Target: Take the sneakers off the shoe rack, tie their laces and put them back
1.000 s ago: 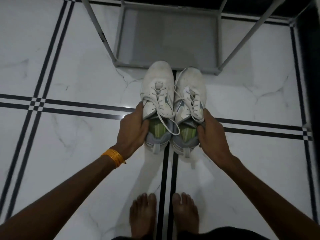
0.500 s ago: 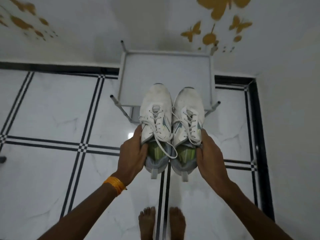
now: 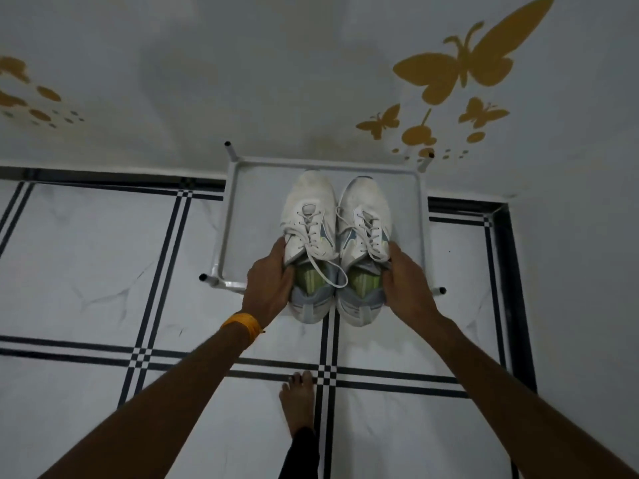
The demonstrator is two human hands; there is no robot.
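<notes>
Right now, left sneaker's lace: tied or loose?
Looks loose. A long lace loop trails from the left sneaker across its opening; no clear bow shows.

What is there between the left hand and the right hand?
In the head view, the two white sneakers, side by side, lie between the left hand and the right hand.

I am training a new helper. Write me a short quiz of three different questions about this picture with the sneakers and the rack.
1. True or false: each hand grips one white sneaker near its heel.
2. Which wrist wears the orange band? A) left B) right
3. Fill in: the sneakers' toes point toward the ____.

Key
1. True: left hand on left sneaker, right hand on right sneaker, over the shoe rack.
2. A
3. wall
</notes>
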